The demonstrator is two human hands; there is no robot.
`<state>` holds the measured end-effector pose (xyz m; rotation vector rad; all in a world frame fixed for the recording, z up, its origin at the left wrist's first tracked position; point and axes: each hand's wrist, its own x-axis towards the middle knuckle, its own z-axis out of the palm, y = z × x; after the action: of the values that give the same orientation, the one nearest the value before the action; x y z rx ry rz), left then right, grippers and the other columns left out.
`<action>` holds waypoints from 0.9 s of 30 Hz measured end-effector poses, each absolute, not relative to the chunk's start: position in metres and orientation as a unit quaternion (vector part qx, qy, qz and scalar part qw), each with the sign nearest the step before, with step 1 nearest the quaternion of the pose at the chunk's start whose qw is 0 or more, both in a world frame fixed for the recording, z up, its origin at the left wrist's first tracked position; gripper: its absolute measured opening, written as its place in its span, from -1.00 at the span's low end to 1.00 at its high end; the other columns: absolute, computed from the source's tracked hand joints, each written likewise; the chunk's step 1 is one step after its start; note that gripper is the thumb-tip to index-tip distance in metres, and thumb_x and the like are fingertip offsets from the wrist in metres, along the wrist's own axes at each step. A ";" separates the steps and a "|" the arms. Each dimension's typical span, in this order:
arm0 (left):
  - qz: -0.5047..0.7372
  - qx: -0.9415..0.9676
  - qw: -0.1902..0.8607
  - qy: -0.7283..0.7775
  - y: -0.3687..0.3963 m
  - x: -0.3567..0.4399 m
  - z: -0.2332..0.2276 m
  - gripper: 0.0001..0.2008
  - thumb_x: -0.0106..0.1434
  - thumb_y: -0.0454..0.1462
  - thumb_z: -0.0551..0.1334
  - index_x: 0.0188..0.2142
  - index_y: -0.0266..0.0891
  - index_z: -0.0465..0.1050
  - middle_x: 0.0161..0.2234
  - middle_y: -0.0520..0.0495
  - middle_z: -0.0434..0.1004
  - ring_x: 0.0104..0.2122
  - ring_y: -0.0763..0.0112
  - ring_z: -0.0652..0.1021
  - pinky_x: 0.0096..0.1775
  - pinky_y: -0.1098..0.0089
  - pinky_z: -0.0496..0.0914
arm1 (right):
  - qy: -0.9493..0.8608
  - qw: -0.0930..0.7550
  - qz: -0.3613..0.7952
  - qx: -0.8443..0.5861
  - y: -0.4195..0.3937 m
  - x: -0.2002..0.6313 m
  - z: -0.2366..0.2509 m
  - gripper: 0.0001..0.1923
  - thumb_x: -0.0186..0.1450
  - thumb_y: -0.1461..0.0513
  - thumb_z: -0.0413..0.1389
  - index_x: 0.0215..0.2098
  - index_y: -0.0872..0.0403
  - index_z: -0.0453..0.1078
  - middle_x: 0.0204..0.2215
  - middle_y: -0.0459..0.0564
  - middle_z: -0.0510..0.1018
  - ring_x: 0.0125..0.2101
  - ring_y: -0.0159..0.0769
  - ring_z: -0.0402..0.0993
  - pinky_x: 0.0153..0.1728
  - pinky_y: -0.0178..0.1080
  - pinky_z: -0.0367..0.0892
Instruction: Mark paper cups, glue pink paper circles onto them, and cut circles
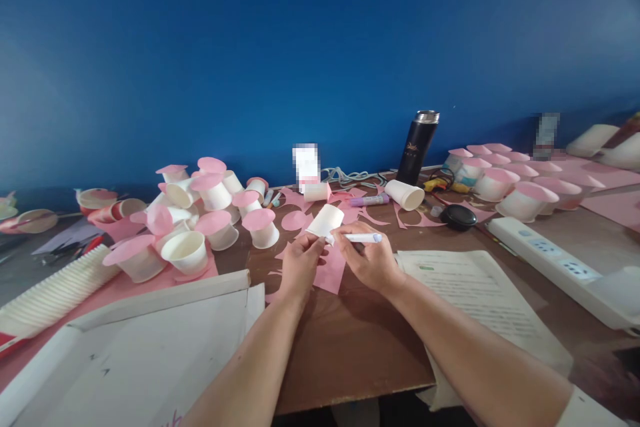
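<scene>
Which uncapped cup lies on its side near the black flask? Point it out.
The white paper cup just left of the black flask, its open mouth facing right; the cups further right stand capped with pink discs.

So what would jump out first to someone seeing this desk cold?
Probably the heap of white paper cups capped with pink paper discs at left, against the deep blue wall. At centre, the left hand holds a white paper cup while the right hand holds a white glue stick to it.

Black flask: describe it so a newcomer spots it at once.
Look along the blue wall to the back edge of the brown table, right of centre. The black flask stands upright there with a silver cap, the only tall dark thing among pink-topped white cups.
</scene>
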<state>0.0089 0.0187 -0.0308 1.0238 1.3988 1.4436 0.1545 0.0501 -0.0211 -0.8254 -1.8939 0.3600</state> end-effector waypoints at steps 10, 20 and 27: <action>0.617 0.319 0.494 0.522 0.019 0.009 -0.030 -0.77 0.00 -0.16 0.36 -0.47 -0.29 0.47 -0.45 -0.02 0.47 -0.47 0.54 0.44 -0.45 0.54 0.31 | -0.773 0.513 0.146 -0.343 0.048 0.153 -0.020 -0.88 0.32 0.23 0.06 -0.28 0.03 0.45 -0.32 -0.05 0.59 -0.29 -0.28 0.51 -0.21 -0.26 0.36; 0.662 0.199 0.574 0.439 0.020 0.008 -0.026 -0.70 -0.14 -0.23 0.45 -0.42 -0.34 0.49 -0.43 0.01 0.46 -0.52 0.66 0.38 -0.51 0.60 0.23 | -0.764 0.533 0.130 -0.341 0.048 0.154 -0.018 -0.87 0.33 0.23 0.04 -0.26 0.04 0.44 -0.34 -0.03 0.57 -0.30 -0.27 0.48 -0.23 -0.24 0.35; 0.641 0.259 0.547 0.472 0.019 0.010 -0.027 -0.71 -0.09 -0.17 0.43 -0.46 -0.31 0.44 -0.44 0.01 0.48 -0.51 0.62 0.38 -0.48 0.55 0.24 | -0.769 0.524 0.125 -0.345 0.049 0.153 -0.020 -0.84 0.35 0.21 0.03 -0.20 0.03 0.44 -0.28 0.00 0.59 -0.27 -0.26 0.50 -0.20 -0.24 0.38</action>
<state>0.0097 0.0190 -0.0268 0.6132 1.1199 1.5190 0.1527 0.0486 -0.0203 -0.8254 -1.8405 0.2982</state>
